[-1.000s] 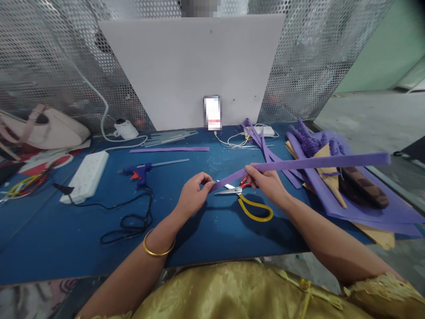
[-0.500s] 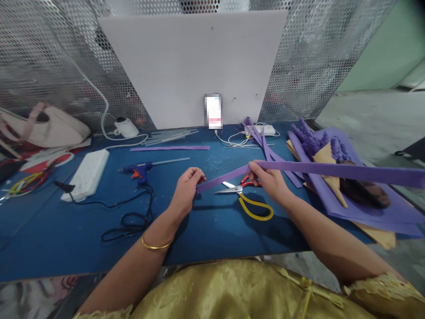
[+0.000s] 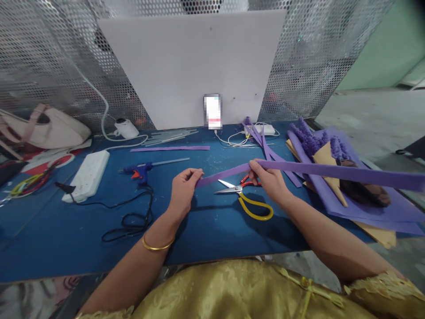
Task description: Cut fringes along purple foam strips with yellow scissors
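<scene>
Apparently it's a straightening step, the purple strip [image 3: 305, 167] running mid-frame to right edge, left hand [image 3: 183, 189] and right hand [image 3: 269, 180] both pinching it (scissors [image 3: 239, 189] lying below), and next probably wants even tension.

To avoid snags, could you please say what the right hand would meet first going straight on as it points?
Likely the thin white curving cable on the flat blue tabletop, ahead of the right hand, though the hand's height is unclear.
</scene>
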Action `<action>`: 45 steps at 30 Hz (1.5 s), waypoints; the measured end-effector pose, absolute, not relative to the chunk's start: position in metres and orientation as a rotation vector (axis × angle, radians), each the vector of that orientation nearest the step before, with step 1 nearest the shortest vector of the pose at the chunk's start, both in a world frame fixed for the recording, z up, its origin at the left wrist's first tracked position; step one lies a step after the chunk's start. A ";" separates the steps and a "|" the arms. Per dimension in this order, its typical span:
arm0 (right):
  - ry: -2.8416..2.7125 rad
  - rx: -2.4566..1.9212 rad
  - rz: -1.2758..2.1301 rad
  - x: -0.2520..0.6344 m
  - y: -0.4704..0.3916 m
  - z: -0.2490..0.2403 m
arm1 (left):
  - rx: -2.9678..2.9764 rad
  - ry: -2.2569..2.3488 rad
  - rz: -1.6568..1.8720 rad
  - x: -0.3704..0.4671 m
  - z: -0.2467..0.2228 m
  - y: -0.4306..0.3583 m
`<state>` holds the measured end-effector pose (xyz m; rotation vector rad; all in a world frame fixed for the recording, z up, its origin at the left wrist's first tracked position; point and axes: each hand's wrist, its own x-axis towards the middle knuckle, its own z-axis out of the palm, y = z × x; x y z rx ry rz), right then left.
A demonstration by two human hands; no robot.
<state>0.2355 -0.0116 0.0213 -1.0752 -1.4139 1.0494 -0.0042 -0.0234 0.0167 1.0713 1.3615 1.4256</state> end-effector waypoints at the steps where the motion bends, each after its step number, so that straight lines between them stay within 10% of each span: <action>1: -1.400 -1.072 1.036 0.236 -0.011 0.021 | 0.991 1.349 1.451 -0.005 0.015 -0.022; 45: -2.846 -1.449 0.056 0.250 -0.016 0.019 | 0.585 1.029 1.472 -0.003 0.015 -0.019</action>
